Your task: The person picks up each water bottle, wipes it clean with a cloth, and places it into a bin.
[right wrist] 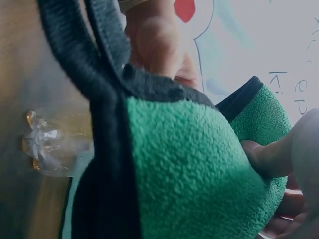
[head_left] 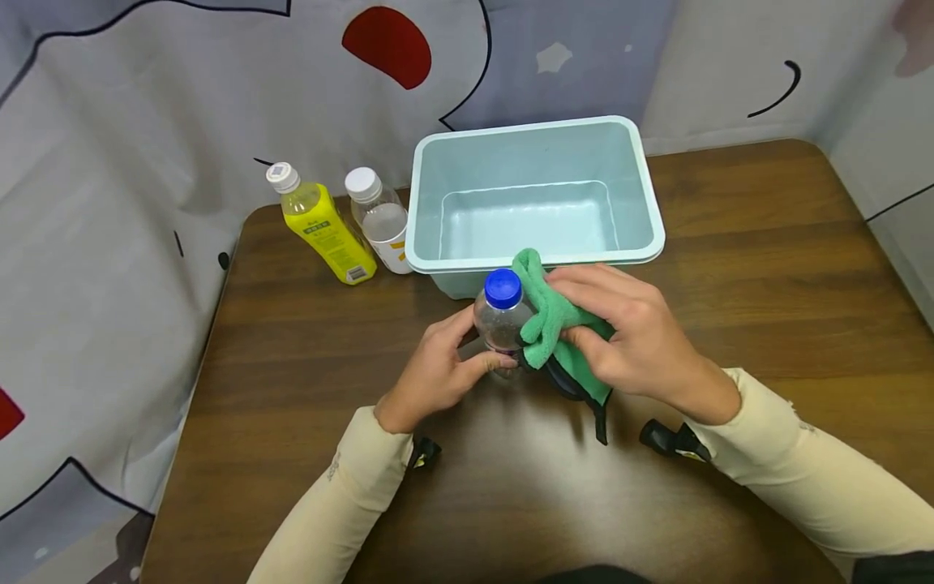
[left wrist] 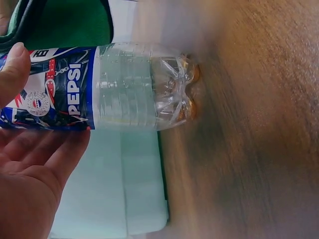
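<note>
- Pepsi bottle [left wrist: 104,87], blue-capped: near upright, just in front of the pale blue plastic basin [head_left: 525,162] on the bench [head_left: 766,308].
- Left hand [head_left: 440,365]: thumb and fingers gripping the bottle around its label.
- Right hand [head_left: 635,328]: pinching black-edged green cloth [head_left: 556,320] beside the bottle's shoulder.

A clear Pepsi bottle [head_left: 499,331] is sitting roughly upright in the left hand [head_left: 445,365], wearing its blue cap [head_left: 503,289] and a printed label [left wrist: 55,92]. A black-edged green cloth [head_left: 549,312] is bunching beside it, pinched in the right hand [head_left: 635,337], its black strap [head_left: 601,423] dangling.
</note>
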`<state>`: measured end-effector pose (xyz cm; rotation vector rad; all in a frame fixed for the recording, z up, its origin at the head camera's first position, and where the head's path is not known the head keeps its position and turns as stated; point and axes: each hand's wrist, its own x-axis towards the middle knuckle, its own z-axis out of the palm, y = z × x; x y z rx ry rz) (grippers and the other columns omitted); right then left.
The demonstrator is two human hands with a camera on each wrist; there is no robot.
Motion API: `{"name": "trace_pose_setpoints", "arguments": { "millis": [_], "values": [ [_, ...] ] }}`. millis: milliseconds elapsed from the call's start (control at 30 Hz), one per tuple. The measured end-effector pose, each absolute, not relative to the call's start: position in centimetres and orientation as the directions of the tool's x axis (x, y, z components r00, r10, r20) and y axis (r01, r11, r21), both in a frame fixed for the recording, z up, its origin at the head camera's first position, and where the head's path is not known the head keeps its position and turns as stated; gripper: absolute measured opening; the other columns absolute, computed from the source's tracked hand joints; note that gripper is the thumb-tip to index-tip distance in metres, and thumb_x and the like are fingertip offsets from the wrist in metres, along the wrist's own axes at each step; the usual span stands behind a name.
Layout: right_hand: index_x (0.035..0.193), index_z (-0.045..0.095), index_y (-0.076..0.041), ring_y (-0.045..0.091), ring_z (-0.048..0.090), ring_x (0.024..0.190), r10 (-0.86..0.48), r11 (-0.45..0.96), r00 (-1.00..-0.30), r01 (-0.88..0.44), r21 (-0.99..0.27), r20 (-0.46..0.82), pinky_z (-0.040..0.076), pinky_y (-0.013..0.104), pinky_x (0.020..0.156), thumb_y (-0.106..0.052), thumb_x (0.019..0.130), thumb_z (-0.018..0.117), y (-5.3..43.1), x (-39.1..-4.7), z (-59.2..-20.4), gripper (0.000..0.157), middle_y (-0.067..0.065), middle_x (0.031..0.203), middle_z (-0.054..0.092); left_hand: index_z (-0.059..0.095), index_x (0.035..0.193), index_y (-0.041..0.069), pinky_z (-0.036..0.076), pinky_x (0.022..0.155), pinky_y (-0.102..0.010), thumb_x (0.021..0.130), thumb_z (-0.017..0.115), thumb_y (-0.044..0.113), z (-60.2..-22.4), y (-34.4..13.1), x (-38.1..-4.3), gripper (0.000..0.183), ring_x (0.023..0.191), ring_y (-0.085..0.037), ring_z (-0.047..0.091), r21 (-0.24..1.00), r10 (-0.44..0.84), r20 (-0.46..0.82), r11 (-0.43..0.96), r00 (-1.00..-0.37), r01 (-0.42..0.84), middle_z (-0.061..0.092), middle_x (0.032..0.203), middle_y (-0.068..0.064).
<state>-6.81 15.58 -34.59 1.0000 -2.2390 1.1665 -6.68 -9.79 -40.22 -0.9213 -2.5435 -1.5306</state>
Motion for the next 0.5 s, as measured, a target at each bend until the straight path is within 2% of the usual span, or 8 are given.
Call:
{"name": "trace_pose_setpoints", "arguments": {
  "millis": [233,367,500],
  "values": [
    [0.112,0.077,0.003,0.031,0.074,0.105,-0.423,0.404,-0.629,-0.775,-0.486,0.652,0.049,0.017,0.109,0.011,0.072,0.079,15.7,-6.8,-36.1,0.041,0.017,0.112,0.077,0.06,0.136,0.0,0.056,0.107,-0.033,0.084,0.087,0.011,-40.4,-9.8,-6.6,0.059,0.125,-0.025,0.069,0.8,0.469,0.325,0.327,-0.821,0.503,0.072,0.128,-0.014],
    [0.106,0.078,0.0,0.028,0.074,0.103,-0.449,0.44,-0.65,-0.758,-0.481,0.613,0.059,0.032,0.097,0.007,0.072,0.081,15.7,-6.8,-37.4,0.035,0.014,0.109,0.078,0.06,0.137,-0.001,0.057,0.107,-0.032,0.085,0.086,0.01,-40.6,-9.8,-6.6,0.059,0.124,-0.026,0.069,0.802,0.467,0.332,0.318,-0.819,0.506,0.072,0.128,-0.015],
    [0.101,0.078,0.0,0.03,0.075,0.101,-0.488,0.474,-0.665,-0.746,-0.469,0.565,0.062,0.046,0.089,0.005,0.072,0.082,15.6,-7.0,-38.7,0.03,0.013,0.108,0.078,0.059,0.139,0.0,0.057,0.106,-0.033,0.085,0.086,0.01,-40.6,-9.8,-6.5,0.061,0.124,-0.025,0.069,0.802,0.469,0.331,0.317,-0.819,0.506,0.071,0.13,-0.015]
  ]
}}
